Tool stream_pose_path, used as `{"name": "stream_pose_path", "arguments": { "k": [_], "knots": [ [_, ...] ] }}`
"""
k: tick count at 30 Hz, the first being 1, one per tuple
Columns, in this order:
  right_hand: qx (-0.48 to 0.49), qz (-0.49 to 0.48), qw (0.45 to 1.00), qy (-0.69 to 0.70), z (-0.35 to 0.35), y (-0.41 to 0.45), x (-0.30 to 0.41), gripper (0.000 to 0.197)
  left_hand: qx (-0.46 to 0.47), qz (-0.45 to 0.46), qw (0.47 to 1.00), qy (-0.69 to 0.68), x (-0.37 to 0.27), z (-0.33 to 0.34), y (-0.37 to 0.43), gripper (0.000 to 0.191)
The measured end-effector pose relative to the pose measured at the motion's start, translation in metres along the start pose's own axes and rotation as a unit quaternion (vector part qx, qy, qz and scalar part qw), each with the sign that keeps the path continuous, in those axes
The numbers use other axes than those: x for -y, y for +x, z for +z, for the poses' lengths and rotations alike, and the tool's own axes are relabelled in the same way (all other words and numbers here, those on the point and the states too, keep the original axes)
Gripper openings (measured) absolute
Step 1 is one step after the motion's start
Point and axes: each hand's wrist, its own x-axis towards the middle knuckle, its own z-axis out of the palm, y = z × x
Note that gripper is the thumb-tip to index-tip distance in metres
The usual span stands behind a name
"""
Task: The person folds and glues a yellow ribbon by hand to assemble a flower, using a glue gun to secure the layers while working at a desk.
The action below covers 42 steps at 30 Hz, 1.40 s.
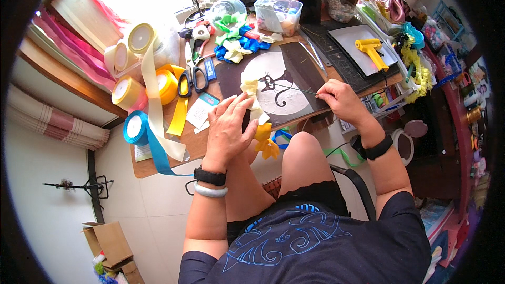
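Observation:
My right hand [335, 96] pinches one end of a thin dark rod or wire [292, 86] over the right part of a dark mat [296, 53] with a pale circle and a black cat. The rod's other end reaches a gathered cream ribbon [252, 94] at the circle's left side. My left hand [232, 126] lies against that ribbon with its fingers together; whether it grips it is hard to tell. Below the ribbon, a yellow ribbon flower [268, 146] hangs at the table edge.
Scissors [191, 73], a blue box [210, 69], cards [201, 112] and ribbon rolls [135, 127] lie left. Folded ribbon pieces [240, 45] and a plastic tub [278, 17] stand behind. Tweezers [313, 53] and a yellow glue gun [372, 53] on a tray are at right.

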Motion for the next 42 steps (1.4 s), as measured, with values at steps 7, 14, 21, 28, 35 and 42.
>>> {"name": "stream_pose_path", "arguments": {
  "k": [7,14,21,28,35,42],
  "knots": [
    [-0.019,-0.032,0.999,-0.029,0.003,0.000,-0.005,0.012,-0.007,0.002,1.000,-0.002,0.000,0.001,0.000,0.048],
    [-0.032,-0.046,0.996,-0.068,0.003,-0.001,-0.001,0.010,-0.010,0.008,1.000,0.001,0.001,0.000,0.001,0.048],
    [-0.044,-0.045,0.991,-0.115,0.005,-0.006,0.009,0.011,-0.010,0.005,1.000,0.002,0.002,0.001,0.000,0.048],
    [-0.058,-0.060,0.989,-0.119,0.005,-0.009,0.012,0.006,-0.009,0.000,1.000,0.015,0.000,0.000,0.000,0.049],
    [-0.060,-0.058,0.989,-0.123,0.007,-0.011,0.014,0.006,-0.079,-0.002,0.996,-0.030,-0.002,0.000,-0.002,0.039],
    [-0.072,-0.069,0.988,-0.117,0.010,-0.014,0.013,0.005,-0.101,0.060,0.993,0.007,-0.002,-0.001,-0.006,0.024]
  ]
}}
